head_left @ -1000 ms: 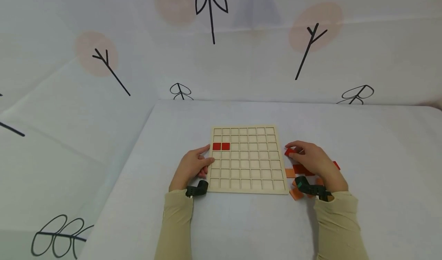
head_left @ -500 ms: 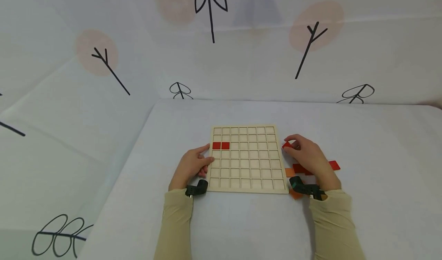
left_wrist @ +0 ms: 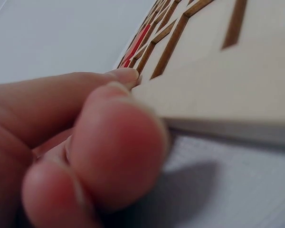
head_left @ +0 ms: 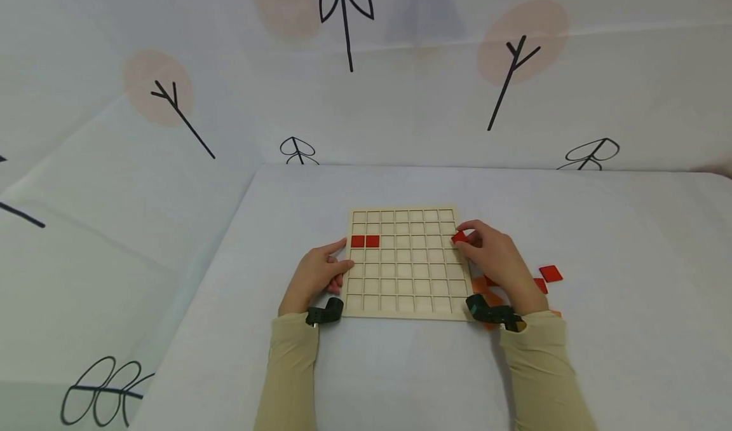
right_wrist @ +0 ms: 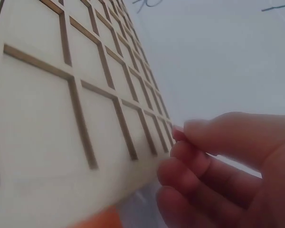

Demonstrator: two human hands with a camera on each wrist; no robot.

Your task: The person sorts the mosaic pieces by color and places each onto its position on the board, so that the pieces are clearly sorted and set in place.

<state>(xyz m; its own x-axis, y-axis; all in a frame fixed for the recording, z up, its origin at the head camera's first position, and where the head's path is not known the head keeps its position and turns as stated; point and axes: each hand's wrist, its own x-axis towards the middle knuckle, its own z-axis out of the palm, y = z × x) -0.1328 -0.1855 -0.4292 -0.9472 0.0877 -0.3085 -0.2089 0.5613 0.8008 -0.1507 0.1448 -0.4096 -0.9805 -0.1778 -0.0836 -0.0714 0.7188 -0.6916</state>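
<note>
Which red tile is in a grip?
The red tile pinched in the right hand's grip, at the board's right edge. Two others sit in the board's left side; the loose ones lie off its right.

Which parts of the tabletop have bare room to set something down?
Bare tabletop lies between the board and the backdrop, in front of the board between the sleeves, left of the left hand, and right of the loose red tiles. It is crowded just right of the board, where orange tiles lie by the right hand.
</note>
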